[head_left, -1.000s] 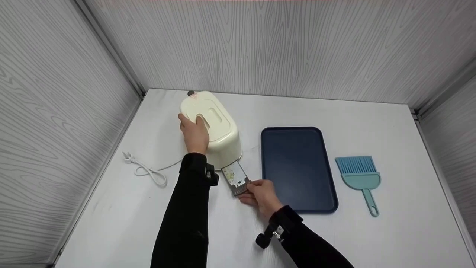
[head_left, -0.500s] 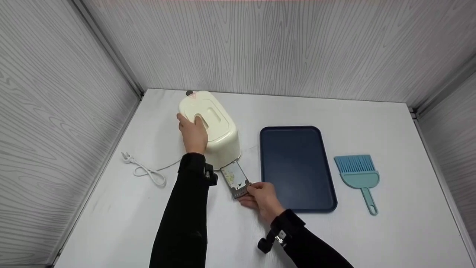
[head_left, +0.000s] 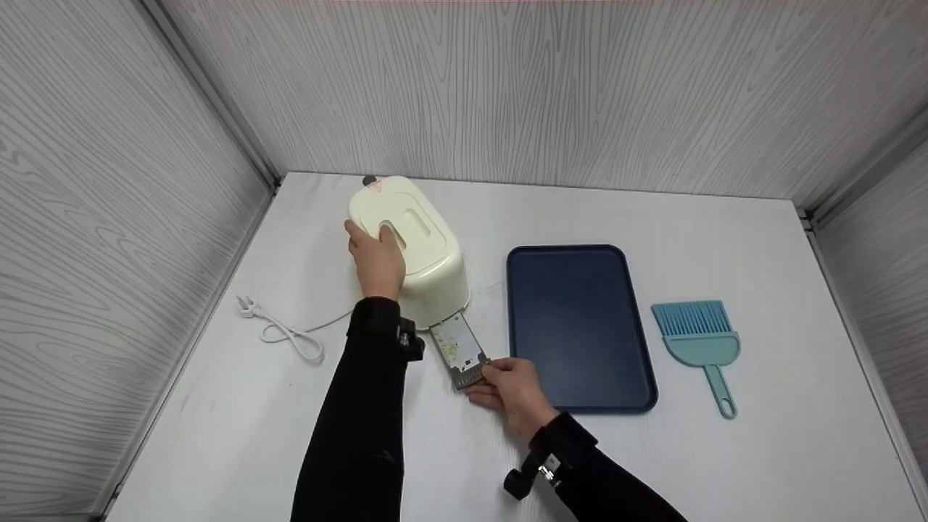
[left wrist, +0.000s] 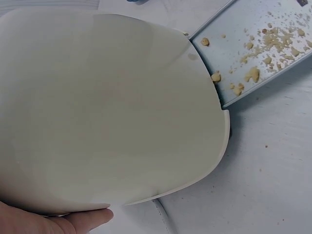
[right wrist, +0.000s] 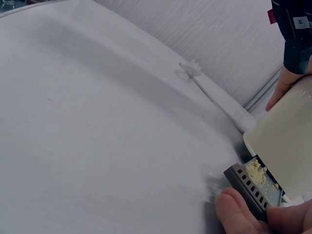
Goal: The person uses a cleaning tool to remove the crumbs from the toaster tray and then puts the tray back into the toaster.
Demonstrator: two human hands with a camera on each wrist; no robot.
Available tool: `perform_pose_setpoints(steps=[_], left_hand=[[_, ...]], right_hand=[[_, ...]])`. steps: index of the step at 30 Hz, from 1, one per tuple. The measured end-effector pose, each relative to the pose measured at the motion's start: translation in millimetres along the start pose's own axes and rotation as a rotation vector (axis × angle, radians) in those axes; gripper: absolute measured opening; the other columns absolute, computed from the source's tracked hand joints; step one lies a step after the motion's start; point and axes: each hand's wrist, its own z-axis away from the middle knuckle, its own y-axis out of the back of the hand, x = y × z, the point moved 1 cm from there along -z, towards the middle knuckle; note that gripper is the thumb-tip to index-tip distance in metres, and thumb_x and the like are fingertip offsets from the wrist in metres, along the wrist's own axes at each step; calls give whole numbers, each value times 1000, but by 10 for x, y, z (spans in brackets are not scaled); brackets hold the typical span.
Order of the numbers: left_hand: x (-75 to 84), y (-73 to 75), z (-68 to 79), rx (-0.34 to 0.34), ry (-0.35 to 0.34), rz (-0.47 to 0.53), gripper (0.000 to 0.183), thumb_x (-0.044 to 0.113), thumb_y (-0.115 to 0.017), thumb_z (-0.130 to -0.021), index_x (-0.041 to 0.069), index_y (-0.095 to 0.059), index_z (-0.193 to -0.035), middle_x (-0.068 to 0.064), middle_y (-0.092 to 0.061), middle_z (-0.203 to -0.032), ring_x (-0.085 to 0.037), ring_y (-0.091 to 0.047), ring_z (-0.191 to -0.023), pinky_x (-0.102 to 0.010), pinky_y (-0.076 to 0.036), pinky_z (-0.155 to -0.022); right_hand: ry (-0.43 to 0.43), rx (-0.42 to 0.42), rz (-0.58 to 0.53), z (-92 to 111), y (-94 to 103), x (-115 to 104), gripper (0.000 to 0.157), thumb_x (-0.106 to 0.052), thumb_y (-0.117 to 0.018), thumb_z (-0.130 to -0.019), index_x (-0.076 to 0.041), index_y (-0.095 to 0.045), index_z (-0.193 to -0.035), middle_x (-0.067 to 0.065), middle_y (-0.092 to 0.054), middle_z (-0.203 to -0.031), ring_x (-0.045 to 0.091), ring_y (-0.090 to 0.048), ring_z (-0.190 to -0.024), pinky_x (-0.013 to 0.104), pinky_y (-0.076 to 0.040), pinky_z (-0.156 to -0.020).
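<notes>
A cream toaster (head_left: 435,250) with two slots stands at the left of the table in the head view. My left hand (head_left: 378,267) grips its near-left edge, with a digit at one slot. Out of the toaster's near end slopes a crumb tray (head_left: 458,344), partly pulled out; its inner end is hidden inside. My right hand (head_left: 520,395) pinches the tray's dark perforated front (right wrist: 247,190) between thumb and fingers. Yellowish crumbs (left wrist: 252,74) lie scattered on the tray in the left wrist view. The toaster wall (left wrist: 112,107) fills much of that view.
A dark blue tray (head_left: 580,326) lies right of the toaster, close to my right hand. Farther right is a teal brush (head_left: 703,348). The white cord and plug (head_left: 290,333) lie at the left. Grey wood-grain panels (head_left: 507,87) border the table.
My right hand has drawn the crumb tray slightly farther out, toward the near side. The left hand keeps its grip on the toaster, which looks still.
</notes>
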Motion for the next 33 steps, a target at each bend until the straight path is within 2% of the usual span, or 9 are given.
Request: perform_pose_setpoints(steps=[20,33], left_hand=[[3,-1,-36,14,7,-24,75,40,-34,-112,11,11,-165,-19,-7,-171,-31,-22,-156,-42,-26,-125],[-3,2,-51,17,4,-36,75,40,-33,-112,10,12,-164,-19,-7,-171,-32,-23,-155,-42,-27,-124]], right_hand=[[-18,-16,-31,72,13,11,28,1,-55,-104,15,-51,-128,27,-72,-105,25,-76,-81,39,-62,-83],[-14,-27,-21,121,54,37,31,2,-53,-104,15,-47,-132,29,-71,-109,29,-77,-87,39,-62,-85]])
